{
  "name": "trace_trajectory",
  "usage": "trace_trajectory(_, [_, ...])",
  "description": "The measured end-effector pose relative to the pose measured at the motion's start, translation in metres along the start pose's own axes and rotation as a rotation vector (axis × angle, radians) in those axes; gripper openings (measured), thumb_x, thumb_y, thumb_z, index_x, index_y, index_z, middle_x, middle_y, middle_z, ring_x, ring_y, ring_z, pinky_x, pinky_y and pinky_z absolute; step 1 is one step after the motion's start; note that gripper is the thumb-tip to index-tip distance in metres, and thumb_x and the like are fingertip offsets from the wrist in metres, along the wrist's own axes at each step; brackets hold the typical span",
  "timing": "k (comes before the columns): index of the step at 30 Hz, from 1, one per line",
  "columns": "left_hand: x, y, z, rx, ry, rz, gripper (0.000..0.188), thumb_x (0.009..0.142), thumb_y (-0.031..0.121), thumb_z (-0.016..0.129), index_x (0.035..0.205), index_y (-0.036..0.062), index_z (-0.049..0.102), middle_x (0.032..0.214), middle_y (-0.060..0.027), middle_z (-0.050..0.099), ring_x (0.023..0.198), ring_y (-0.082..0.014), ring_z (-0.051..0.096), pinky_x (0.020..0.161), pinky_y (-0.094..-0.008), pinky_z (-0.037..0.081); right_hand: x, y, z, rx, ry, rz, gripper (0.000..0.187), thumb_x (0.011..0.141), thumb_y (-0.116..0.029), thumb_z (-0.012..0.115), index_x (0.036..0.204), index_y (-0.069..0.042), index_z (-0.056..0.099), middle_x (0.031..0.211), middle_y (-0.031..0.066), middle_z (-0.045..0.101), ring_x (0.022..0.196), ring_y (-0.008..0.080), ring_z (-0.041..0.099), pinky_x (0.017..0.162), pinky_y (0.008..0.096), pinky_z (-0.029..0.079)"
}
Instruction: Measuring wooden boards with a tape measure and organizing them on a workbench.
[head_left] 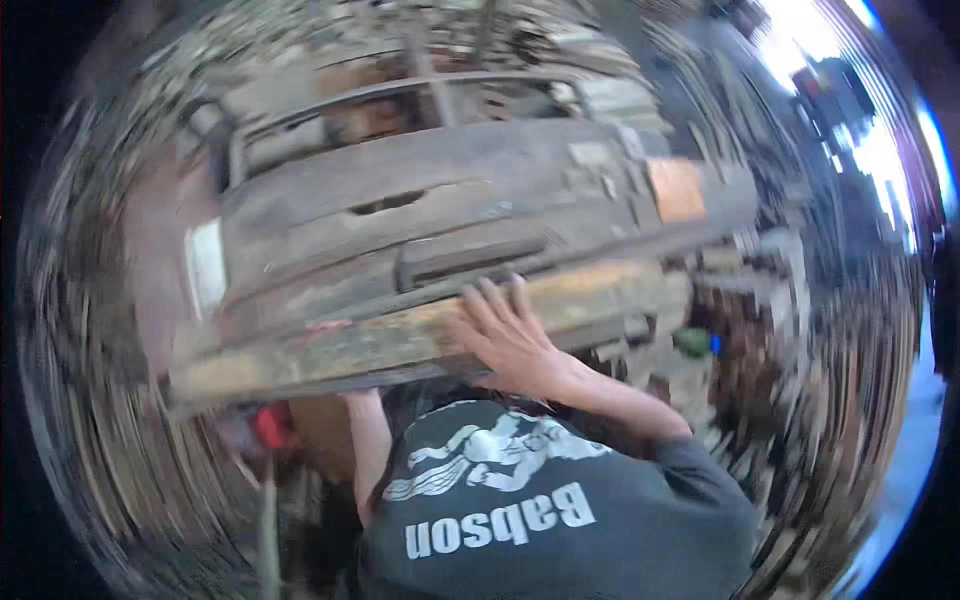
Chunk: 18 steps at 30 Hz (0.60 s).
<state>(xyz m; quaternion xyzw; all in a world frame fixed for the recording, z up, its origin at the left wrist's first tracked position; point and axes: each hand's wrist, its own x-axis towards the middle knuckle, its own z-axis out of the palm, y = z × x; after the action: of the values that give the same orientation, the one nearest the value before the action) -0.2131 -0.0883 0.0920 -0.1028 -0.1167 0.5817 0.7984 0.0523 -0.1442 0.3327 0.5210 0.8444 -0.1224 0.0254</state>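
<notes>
A long, thick wooden plank (390,342) with a rough, mottled yellow-brown face lies crosswise in front of my body, along the near edge of a worn workbench (330,215). My right hand (510,345) rests on the plank near its middle, fingers spread and stretched over the wood. From below comes my left forearm (369,440), reaching up to the plank's lower edge. The plank hides my left hand and its fingers. Motion blurs the whole picture.
An orange-brown square piece (678,190) lies on the bench's right side, and a pale rectangular piece (206,268) by its left end. Wood scraps and clutter surround the bench. A red object (271,425) is low at the left. A dark slot (388,202) opens in the benchtop.
</notes>
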Motion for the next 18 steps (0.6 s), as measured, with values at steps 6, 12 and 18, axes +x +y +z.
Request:
trace_trajectory(6, [0.012,-0.008,0.009,0.346,-0.111,0.107,0.052,0.1,0.043,0.042,0.141,0.0121,0.05,0.134,-0.011,0.058,0.13,-0.0279,0.05,0.116,-0.0516,0.03,0.01,0.041,0.005,0.047,0.095,0.052,0.072,0.072,-0.039,0.08,0.135,-0.017,0.054,0.117,0.0116,0.052,0.117,0.0306,0.048,0.11,0.0583,0.024])
trace_trajectory(12, [-0.004,0.022,-0.011,0.375,-0.086,0.168,0.055,0.103,0.045,0.038,0.148,0.0156,0.043,0.15,-0.0062,0.048,0.141,-0.0272,0.041,0.12,-0.0575,0.017,0.017,0.046,-0.001,0.008,0.185,-0.08,0.065,0.073,-0.04,0.078,0.128,-0.012,0.057,0.11,0.0088,0.055,0.107,0.0259,0.053,0.098,0.0444,0.034])
trace_trajectory(18, [-0.002,0.028,-0.009,0.416,-0.138,0.093,0.057,0.102,0.045,0.038,0.148,0.0125,0.042,0.151,-0.0089,0.045,0.141,-0.0286,0.04,0.12,-0.0571,0.017,0.037,0.028,-0.065,-0.002,0.138,-0.097,0.064,0.077,-0.041,0.076,0.125,-0.004,0.057,0.111,0.0132,0.06,0.111,0.029,0.055,0.099,0.0452,0.036])
